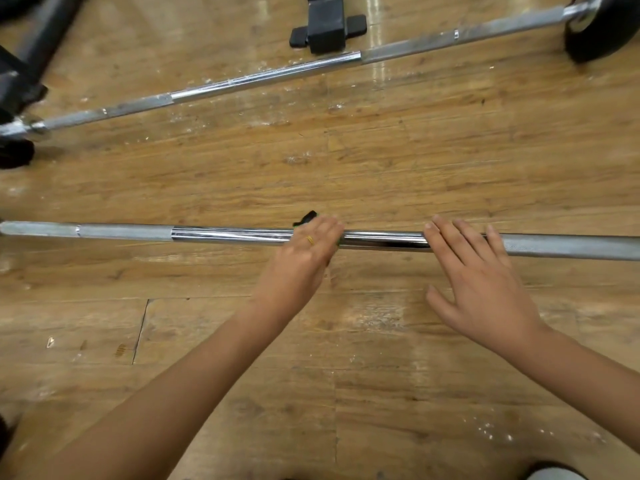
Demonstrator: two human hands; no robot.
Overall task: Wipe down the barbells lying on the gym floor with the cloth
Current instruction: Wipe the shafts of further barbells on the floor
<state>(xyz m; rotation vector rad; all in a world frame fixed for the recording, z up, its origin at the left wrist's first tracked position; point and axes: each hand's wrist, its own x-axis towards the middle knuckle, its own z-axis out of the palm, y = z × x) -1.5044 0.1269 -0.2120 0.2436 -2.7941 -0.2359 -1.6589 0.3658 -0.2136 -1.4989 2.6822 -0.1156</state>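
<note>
The fingers (327,226) of the left hand (304,254) curl close together over the near barbell (225,234), gripping the cloth (306,217) against its smooth chrome middle. Only a black corner of the cloth shows beyond the fingertips; the hand itself is blurred. Just to the side, the right hand (481,282) lies flat, its straight, slightly spread fingers (446,237) resting across the bar where the knurled grip begins.

To wipe well, the flat hand should probably pin the bar so it cannot roll. The cloth should wrap as far round the shaft as the wooden floor (346,168) allows, in long strokes out into the knurling on either side.

Well beyond the fingertips lies the far barbell (263,77) with a black weight plate (602,26) on its end, seemingly left to wipe.
</note>
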